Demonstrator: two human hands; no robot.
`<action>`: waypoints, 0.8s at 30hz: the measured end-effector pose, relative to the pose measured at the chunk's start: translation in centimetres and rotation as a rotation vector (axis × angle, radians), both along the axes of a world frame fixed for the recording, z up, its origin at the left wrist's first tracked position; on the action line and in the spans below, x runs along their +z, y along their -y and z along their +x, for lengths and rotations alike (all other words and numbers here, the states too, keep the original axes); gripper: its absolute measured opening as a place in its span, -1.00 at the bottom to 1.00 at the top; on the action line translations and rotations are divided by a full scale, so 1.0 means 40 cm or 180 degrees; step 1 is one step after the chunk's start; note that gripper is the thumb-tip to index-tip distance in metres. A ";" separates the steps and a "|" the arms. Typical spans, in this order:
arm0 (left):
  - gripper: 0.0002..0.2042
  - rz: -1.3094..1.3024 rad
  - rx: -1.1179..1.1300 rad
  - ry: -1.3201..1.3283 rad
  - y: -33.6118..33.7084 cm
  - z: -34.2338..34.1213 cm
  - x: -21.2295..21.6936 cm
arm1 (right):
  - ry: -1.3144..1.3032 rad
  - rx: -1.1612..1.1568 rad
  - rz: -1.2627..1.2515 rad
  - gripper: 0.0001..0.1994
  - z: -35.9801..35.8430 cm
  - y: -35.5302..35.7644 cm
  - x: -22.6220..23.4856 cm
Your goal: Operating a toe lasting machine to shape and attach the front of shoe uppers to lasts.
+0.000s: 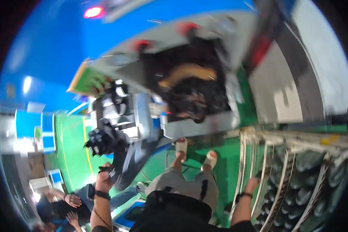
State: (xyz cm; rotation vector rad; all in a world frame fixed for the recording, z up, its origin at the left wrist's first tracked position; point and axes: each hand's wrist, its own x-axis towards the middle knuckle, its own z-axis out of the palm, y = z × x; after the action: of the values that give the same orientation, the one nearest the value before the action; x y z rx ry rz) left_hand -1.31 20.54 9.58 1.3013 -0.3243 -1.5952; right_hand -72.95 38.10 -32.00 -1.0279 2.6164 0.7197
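White rack (pixel 279 178): at 4 o'clock, its slanting bars holding rows of dark rounded pieces (pixel 301 179).
Right hand (pixel 252 185): between 4 and 5 o'clock, at the rack's left-hand bars; cannot tell whether it grips 1.
Left hand (pixel 103 178): between 7 and 8 o'clock, fingers bent beside a blurred dark shape (pixel 112 171); cannot tell whether they pinch it.
Dark-haired co-worker (pixel 197 94): just right of 12 o'clock, by a grey table (pixel 203 125).
Feet: 2 light shoes (pixel 209 161) at 5 to 6 o'clock, on green floor (pixel 229 154).
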 end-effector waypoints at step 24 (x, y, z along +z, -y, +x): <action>-0.30 0.0036 0.0371 0.3665 0.987 0.317 -0.425 | -0.0202 0.3864 -0.4378 -0.31 1.102 1.344 1.342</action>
State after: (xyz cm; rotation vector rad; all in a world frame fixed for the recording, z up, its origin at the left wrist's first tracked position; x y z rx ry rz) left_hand 11.35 -18.93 -7.41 2.0939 -0.9020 -0.5938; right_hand -28.85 -15.68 21.67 -2.9179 1.9850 -1.2111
